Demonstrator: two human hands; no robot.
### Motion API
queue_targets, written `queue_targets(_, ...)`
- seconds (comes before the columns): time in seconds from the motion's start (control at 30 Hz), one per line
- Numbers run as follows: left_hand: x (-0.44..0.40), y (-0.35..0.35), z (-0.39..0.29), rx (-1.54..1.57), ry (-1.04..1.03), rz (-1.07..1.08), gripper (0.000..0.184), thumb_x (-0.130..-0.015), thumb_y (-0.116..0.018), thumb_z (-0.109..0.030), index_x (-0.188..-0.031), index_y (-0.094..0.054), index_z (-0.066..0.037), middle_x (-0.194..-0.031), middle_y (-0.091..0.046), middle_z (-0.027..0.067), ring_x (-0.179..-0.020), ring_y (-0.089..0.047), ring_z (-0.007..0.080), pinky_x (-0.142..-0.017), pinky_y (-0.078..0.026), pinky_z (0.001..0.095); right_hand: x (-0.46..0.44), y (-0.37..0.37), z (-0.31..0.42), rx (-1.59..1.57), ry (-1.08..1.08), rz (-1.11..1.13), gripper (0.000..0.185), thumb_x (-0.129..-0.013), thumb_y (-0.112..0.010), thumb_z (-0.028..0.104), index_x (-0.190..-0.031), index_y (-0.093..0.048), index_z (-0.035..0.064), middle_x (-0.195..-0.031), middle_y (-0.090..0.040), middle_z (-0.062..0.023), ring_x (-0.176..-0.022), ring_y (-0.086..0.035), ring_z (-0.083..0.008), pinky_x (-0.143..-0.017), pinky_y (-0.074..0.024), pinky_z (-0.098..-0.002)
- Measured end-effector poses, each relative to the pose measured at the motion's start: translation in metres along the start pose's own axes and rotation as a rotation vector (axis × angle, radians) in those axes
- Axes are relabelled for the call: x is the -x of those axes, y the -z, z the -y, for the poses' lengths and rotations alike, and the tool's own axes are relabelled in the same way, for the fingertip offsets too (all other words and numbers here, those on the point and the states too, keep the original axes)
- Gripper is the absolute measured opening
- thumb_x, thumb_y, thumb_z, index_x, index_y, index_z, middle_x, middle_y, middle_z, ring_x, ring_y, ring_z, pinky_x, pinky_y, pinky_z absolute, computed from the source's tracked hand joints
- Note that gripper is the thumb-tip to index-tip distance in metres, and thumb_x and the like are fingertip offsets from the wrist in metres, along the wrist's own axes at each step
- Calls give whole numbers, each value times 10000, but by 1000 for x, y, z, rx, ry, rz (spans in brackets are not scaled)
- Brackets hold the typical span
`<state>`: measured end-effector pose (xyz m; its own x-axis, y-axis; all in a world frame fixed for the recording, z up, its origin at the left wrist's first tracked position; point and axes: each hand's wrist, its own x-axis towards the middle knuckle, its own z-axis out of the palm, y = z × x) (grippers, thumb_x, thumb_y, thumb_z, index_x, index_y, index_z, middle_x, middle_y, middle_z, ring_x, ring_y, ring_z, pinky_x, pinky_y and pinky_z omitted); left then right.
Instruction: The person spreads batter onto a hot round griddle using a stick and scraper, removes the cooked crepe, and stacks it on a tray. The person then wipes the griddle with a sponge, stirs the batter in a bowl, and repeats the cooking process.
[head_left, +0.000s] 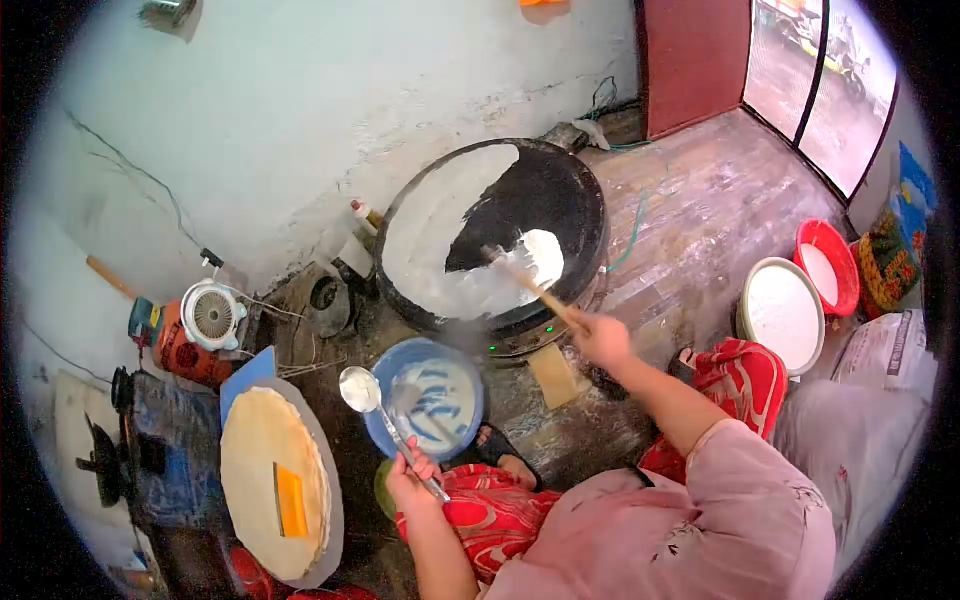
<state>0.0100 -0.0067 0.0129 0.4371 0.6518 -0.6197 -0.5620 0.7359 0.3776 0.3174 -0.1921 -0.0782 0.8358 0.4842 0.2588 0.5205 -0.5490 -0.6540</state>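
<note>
My left hand (pixel 412 475) is closed around the handle of a metal ladle (pixel 361 390), its bowl coated with white batter. The ladle hangs by the left rim of a blue basin (pixel 474 410) streaked inside with batter. My right hand (pixel 602 341) grips a wooden batter spreader (pixel 540 290), whose far end reaches onto a large round black griddle (pixel 560 190). A thin pale layer of batter (pixel 425 225) covers the griddle's left and front part. A thicker white puddle (pixel 545 255) lies on the right, beside the spreader. The upper right of the griddle is bare black.
At lower left, a stack of round flatbreads (pixel 255 470) carries an orange-yellow scraper (pixel 291 502). A small white fan (pixel 212 315) stands behind it. On the right are a pale tub (pixel 783 315) and a red basin (pixel 830 265), both holding white contents, near sacks (pixel 885 355).
</note>
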Motion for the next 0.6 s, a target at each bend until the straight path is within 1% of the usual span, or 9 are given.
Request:
queue_targets(0.03,-1,1,1,3,-8,-15,338,-943,-333,-225,-995,-503,63,-665,-448,24,-449,-381,96,-366,-346,225,8,17,16,169,117,137,425,-739,-556,166,-1155,-568,256,-730,-597,-130,-655,-581,-327,-576,-467,-416)
queue_targets(0.13,-9,11,-2,26,47,47,375,-945,-311,-248,-1033,-501,63,-694,-464,41,-472,-398,114,-395,-358,236,1,23,-37,287,215,189,435,-748,-557,158,-1170,-549,264,-768,-602,-121,-672,-588,-319,-571,-465,-416)
queue_targets(0.23,-8,1,6,23,55,38,406,-946,-301,-268,-1072,-497,65,-746,-488,57,-506,-423,132,-414,-360,243,-45,47,-55,403,3,138,451,-760,-552,169,-1199,-520,262,-763,-598,-115,-665,-588,-309,-564,-462,-420)
queue_targets(0.3,-10,-7,10,0,42,8,365,-945,-329,-255,-1030,-487,63,-638,-433,8,-463,-403,98,-389,-363,230,-68,55,-39,298,-175,156,406,-774,-541,193,-1176,-547,246,-786,-615,-122,-688,-596,-313,-593,-473,-418)
queue_targets(0.37,-12,-10,13,-40,8,-4,350,-940,-347,-254,-1011,-492,56,-628,-435,7,-459,-418,97,-387,-370,228,-64,34,-38,-20,-304,54,314,-780,-536,230,-1083,-617,245,-855,-640,-121,-758,-616,-304,-662,-493,-396)
queue_targets(0.43,-15,-12,14,16,44,10,337,-937,-351,-244,-1000,-494,55,-623,-435,4,-453,-420,92,-385,-368,223,-31,41,-34,94,119,172,423,-778,-536,225,-1196,-514,284,-806,-621,-103,-734,-608,-313,-622,-490,-432)
queue_targets(0.47,-14,-17,16,-2,26,-14,325,-931,-359,-228,-999,-495,58,-618,-430,2,-453,-419,93,-385,-364,223,-30,52,-42,95,118,176,423,-778,-536,225,-1196,-514,284,-806,-621,-103,-734,-608,-313,-622,-490,-432)
queue_targets(0.53,-15,-21,19,3,22,-21,325,-930,-359,-227,-1001,-494,59,-616,-432,4,-455,-421,99,-388,-367,228,-30,75,-76,305,327,423,457,-786,-521,185,-1228,-482,295,-800,-610,-101,-724,-606,-316,-600,-488,-429)
queue_targets(0.6,-21,-18,19,58,40,8,345,-929,-353,-242,-1000,-499,62,-618,-456,15,-453,-428,122,-395,-386,248,-62,86,-106,395,244,361,476,-789,-517,172,-1240,-464,313,-812,-606,-95,-717,-605,-311,-591,-488,-421)
